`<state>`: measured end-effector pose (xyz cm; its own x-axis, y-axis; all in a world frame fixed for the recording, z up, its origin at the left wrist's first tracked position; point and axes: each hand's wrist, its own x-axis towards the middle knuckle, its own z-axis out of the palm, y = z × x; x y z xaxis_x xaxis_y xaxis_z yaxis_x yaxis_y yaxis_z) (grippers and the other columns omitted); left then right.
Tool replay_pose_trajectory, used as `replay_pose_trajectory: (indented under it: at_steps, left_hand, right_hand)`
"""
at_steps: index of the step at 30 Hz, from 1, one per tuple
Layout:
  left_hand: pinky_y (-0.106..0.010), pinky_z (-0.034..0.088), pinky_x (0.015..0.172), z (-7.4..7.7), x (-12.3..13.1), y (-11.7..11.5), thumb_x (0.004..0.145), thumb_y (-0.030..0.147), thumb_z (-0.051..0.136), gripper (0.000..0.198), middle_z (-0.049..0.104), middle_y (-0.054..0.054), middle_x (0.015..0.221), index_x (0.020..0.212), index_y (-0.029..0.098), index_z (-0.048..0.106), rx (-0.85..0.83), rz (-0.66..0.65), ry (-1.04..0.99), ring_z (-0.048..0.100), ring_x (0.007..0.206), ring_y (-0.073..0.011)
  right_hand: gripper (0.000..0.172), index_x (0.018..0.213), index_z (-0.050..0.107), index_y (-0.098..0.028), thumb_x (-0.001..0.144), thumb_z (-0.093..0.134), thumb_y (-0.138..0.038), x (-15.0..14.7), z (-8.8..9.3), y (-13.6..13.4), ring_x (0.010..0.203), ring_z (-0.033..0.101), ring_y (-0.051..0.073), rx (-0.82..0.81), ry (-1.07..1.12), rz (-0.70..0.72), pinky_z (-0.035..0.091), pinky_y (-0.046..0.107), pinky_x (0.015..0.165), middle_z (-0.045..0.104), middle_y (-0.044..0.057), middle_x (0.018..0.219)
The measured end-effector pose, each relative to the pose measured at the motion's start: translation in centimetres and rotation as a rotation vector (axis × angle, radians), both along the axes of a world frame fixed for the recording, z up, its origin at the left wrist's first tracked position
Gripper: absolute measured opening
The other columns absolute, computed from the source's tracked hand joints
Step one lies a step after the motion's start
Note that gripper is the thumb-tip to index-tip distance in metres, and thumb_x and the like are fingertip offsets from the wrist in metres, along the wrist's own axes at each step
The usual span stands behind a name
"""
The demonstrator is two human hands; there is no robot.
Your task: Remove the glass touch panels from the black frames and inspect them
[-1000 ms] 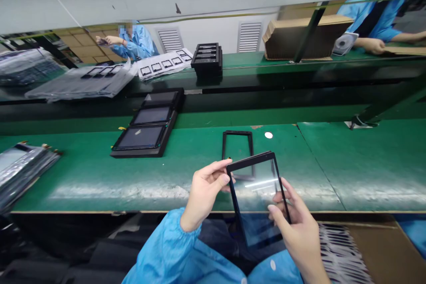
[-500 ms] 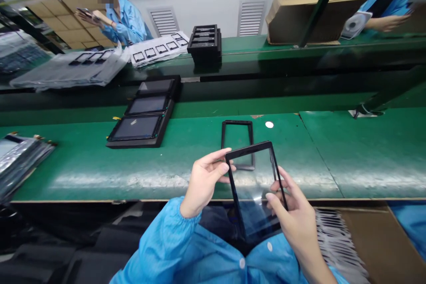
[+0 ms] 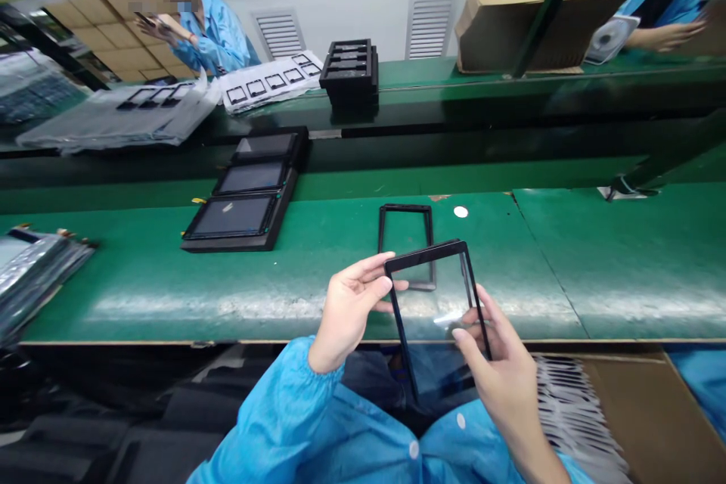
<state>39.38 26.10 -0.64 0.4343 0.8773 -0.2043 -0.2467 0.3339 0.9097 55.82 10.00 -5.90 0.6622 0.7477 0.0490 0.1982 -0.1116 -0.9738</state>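
Observation:
A clear glass panel with a black border (image 3: 434, 318) is held tilted in front of my chest, at the bench's front edge. My left hand (image 3: 355, 302) pinches its upper left corner between thumb and fingers. On the opposite side, my right hand (image 3: 504, 363) grips the right edge, the thumb over the front and the fingers seen through the glass behind. Just beyond the panel, an open black frame (image 3: 405, 208) lies on the green bench, its lower part partly behind the panel and my left fingers.
A black tray (image 3: 243, 246) with several dark screens lies left of centre. Wrapped panels (image 3: 45, 280) are stacked at the far left. The raised shelf holds black trays (image 3: 349, 76), a cardboard box (image 3: 522, 30) and bagged frames (image 3: 272, 83). Two people in blue sit beyond.
The panel tips slightly in my hands and the reflection on its glass shifts. Both hands keep their hold almost in place.

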Motion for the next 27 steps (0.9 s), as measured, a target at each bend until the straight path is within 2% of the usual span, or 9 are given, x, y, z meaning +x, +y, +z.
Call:
replay_pose_trajectory:
  at_steps: [3, 5, 7, 9, 11, 13, 24, 25, 27]
  left_hand:
    - [-0.021, 0.064, 0.053, 0.2, -0.2, -0.1, 0.080, 0.030, 0.091, 0.040, 0.085, -0.011, 0.093, 0.117, 0.019, 0.084, 0.007, -0.040, 0.034, 0.084, 0.083, -0.0273]
    - [-0.021, 0.065, 0.054, 0.4, -0.4, -0.3, 0.080, 0.029, 0.090, 0.037, 0.085, -0.010, 0.086, 0.115, 0.017, 0.084, 0.018, -0.085, 0.064, 0.084, 0.080, -0.0267]
    - [-0.021, 0.065, 0.056, 0.7, -0.6, -0.7, 0.082, 0.028, 0.089, 0.035, 0.085, -0.010, 0.082, 0.115, 0.017, 0.085, 0.031, -0.125, 0.091, 0.084, 0.078, -0.0254]
    - [-0.020, 0.065, 0.057, 1.0, -0.8, -1.0, 0.082, 0.026, 0.088, 0.033, 0.085, -0.010, 0.081, 0.113, 0.017, 0.085, 0.045, -0.151, 0.110, 0.084, 0.077, -0.0242]
    - [-0.019, 0.064, 0.057, 1.3, -1.0, -1.3, 0.081, 0.024, 0.088, 0.030, 0.085, -0.010, 0.082, 0.110, 0.017, 0.086, 0.053, -0.160, 0.118, 0.084, 0.076, -0.0234]
    - [-0.018, 0.063, 0.056, 1.4, -1.1, -1.4, 0.080, 0.024, 0.089, 0.029, 0.085, -0.010, 0.082, 0.108, 0.017, 0.086, 0.050, -0.159, 0.117, 0.084, 0.074, -0.0227]
    - [-0.024, 0.064, 0.053, 0.1, -1.3, -1.2, 0.082, 0.029, 0.085, 0.028, 0.086, -0.011, 0.087, 0.108, 0.017, 0.085, 0.127, -0.154, 0.201, 0.083, 0.070, -0.0257]
    - [-0.026, 0.066, 0.057, 0.1, -1.2, -1.2, 0.085, 0.028, 0.082, 0.026, 0.086, -0.011, 0.091, 0.108, 0.018, 0.085, 0.181, -0.152, 0.228, 0.084, 0.073, -0.0259]
    - [-0.035, 0.069, 0.081, 0.5, -0.8, -1.2, 0.090, 0.027, 0.075, 0.025, 0.084, -0.012, 0.113, 0.112, 0.021, 0.084, 0.390, -0.165, 0.331, 0.084, 0.096, -0.0286]
  right_hand:
    - [0.050, 0.143, 0.068, -0.033, 0.093, 0.075, -0.032, 1.4, 0.9, 0.5, 0.124, 0.065, 0.029, 0.059, -0.296, -0.064, 0.056, 0.046, 0.104, 0.065, 0.009, 0.136]
    - [0.047, 0.143, 0.068, -0.033, 0.096, 0.072, -0.034, 2.8, 2.2, 1.1, 0.136, 0.060, 0.031, 0.092, -0.257, -0.062, 0.048, 0.050, 0.115, 0.063, 0.009, 0.148]
    - [0.043, 0.142, 0.068, -0.031, 0.100, 0.066, -0.038, 4.3, 3.6, 1.9, 0.122, 0.072, 0.029, 0.074, -0.025, 0.032, 0.057, 0.047, 0.106, 0.075, 0.009, 0.135]
    - [0.038, 0.135, 0.073, -0.026, 0.101, 0.065, -0.042, 5.3, 4.8, 2.5, 0.095, 0.081, 0.026, 0.031, 0.187, 0.156, 0.064, 0.041, 0.090, 0.085, 0.008, 0.106]
    - [0.032, 0.121, 0.078, -0.022, 0.099, 0.069, -0.044, 5.7, 5.6, 3.0, 0.079, 0.082, 0.024, 0.014, 0.277, 0.230, 0.065, 0.038, 0.084, 0.085, 0.006, 0.083]
    - [0.026, 0.109, 0.079, -0.021, 0.096, 0.072, -0.043, 5.5, 6.0, 3.1, 0.073, 0.082, 0.023, 0.037, 0.303, 0.236, 0.065, 0.034, 0.082, 0.084, 0.006, 0.073]
    - [0.013, 0.094, 0.080, -0.021, 0.093, 0.075, -0.033, 3.7, 6.4, 2.8, 0.061, 0.082, 0.021, 0.149, 0.281, 0.089, 0.066, 0.026, 0.061, 0.084, 0.005, 0.073]
    - [0.012, 0.094, 0.081, -0.022, 0.094, 0.075, -0.033, 3.6, 6.4, 2.7, 0.060, 0.082, 0.021, 0.150, 0.261, 0.079, 0.066, 0.025, 0.061, 0.084, 0.005, 0.073]
    - [0.011, 0.094, 0.082, -0.022, 0.094, 0.074, -0.030, 3.4, 6.3, 2.7, 0.061, 0.082, 0.021, 0.135, 0.196, 0.080, 0.067, 0.025, 0.062, 0.084, 0.004, 0.073]
